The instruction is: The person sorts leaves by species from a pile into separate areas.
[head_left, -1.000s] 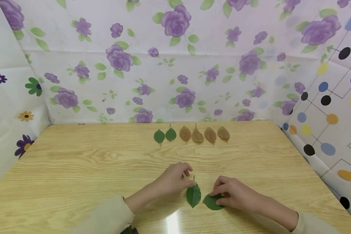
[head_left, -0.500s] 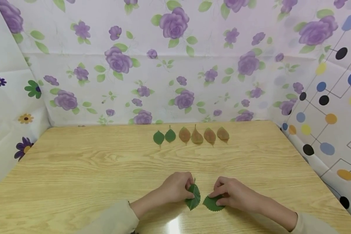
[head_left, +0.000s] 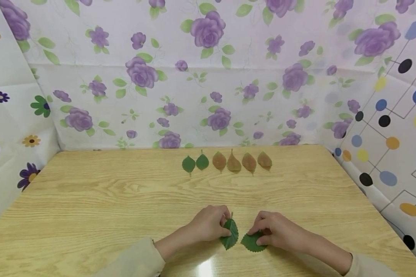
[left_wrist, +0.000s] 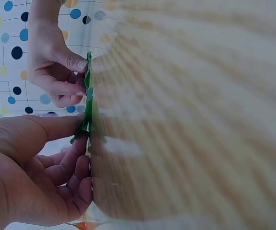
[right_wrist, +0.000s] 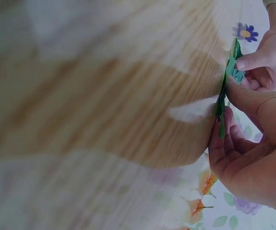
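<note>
In the head view, two green serrated leaves lie side by side near the front of the wooden table, a small gap between them. My left hand (head_left: 209,225) pinches the upright left leaf (head_left: 232,239) by its left edge, thumb on top, stem pointing away from me. The left wrist view shows that leaf (left_wrist: 85,123) between thumb and forefinger, close to the tabletop. My right hand (head_left: 282,232) pinches the other leaf (head_left: 252,244), which lies sideways with its tip to the left. In the right wrist view, thumb and fingers hold this leaf (right_wrist: 221,100) near the surface.
Along the far side of the wooden table (head_left: 107,200) runs a row of leaves: two small green ones (head_left: 188,164) on the left, then several reddish-brown ones (head_left: 234,163). Floral sheeting (head_left: 180,96) stands behind, and dotted sheeting (head_left: 384,154) on the right.
My left hand has come down from beside the stem to the left leaf's edge and now pinches it; that leaf has tilted slightly. The right hand and its leaf stay almost still.
</note>
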`<state>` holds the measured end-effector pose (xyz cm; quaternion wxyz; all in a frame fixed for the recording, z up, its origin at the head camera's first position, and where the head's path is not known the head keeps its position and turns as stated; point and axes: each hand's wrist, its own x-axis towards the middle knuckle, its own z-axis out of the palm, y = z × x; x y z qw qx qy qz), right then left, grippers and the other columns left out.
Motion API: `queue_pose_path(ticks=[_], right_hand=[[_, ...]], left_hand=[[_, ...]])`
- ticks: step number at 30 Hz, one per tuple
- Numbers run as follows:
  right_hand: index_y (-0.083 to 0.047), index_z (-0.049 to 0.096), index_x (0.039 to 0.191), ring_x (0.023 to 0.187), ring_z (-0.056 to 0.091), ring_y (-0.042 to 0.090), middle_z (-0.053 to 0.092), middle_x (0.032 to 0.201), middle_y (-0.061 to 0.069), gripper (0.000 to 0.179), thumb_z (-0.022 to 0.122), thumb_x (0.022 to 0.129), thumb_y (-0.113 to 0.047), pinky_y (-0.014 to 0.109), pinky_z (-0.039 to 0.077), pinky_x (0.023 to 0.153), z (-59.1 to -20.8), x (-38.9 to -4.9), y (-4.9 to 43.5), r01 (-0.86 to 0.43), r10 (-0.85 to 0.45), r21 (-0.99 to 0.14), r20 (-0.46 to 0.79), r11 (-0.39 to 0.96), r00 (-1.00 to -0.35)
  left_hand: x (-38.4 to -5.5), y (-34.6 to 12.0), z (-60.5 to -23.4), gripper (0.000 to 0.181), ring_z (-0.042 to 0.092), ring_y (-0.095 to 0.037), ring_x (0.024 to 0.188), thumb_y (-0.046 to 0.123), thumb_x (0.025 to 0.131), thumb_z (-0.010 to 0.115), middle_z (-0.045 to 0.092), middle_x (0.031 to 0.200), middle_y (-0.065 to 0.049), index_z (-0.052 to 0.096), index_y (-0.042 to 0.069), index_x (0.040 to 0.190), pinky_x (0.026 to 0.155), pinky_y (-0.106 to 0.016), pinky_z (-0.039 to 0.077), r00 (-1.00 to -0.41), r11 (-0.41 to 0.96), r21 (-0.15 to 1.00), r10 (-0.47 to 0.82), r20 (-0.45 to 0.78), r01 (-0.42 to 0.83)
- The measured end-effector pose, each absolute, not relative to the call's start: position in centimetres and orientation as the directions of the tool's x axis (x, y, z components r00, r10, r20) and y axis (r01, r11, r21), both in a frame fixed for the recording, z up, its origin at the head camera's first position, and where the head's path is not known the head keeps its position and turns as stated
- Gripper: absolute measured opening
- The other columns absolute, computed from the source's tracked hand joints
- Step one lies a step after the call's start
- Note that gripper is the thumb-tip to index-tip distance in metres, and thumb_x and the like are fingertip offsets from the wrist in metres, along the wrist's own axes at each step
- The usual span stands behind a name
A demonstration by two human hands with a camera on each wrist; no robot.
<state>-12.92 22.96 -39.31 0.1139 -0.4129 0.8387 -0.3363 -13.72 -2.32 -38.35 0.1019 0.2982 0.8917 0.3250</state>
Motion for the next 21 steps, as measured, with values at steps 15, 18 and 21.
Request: queue_pose_path(ticks=[15,18,21], right_hand=[[-0.010,0.069,0.108,0.081,0.054,0.003,0.059,0.096,-0.009,0.026,0.076,0.083,-0.011,0.022,0.052,0.070,-39.03,-13.20,22.68,-0.545,-0.735,-0.665,-0.008,0.510,-0.678],[-0.012,0.068,0.105,0.078,0.052,0.003,0.057,0.091,-0.011,0.025,0.077,0.082,-0.012,0.022,0.050,0.068,-38.81,-13.32,22.57,-0.519,-0.719,-0.664,-0.039,0.538,-0.694],[-0.016,0.068,0.097,0.076,0.050,0.003,0.055,0.086,-0.013,0.019,0.078,0.081,-0.013,0.022,0.049,0.066,-38.68,-13.38,22.52,-0.507,-0.711,-0.666,-0.050,0.547,-0.701]], left_hand=[[-13.61,-2.38,-38.42,0.029,0.051,-0.003,0.063,0.007,0.075,0.083,0.056,0.069,0.007,0.064,0.001,0.096,0.060,-0.018,0.045,-0.807,0.609,0.651,0.591,0.007,0.452],[-13.62,-2.38,-38.41,0.029,0.051,-0.002,0.063,0.007,0.075,0.083,0.056,0.068,0.007,0.064,0.001,0.096,0.060,-0.017,0.045,-0.805,0.605,0.653,0.593,0.011,0.455],[-13.63,-2.37,-38.44,0.028,0.050,-0.002,0.062,0.007,0.075,0.083,0.055,0.068,0.007,0.064,0.001,0.096,0.059,-0.017,0.045,-0.804,0.604,0.651,0.595,0.015,0.460]])
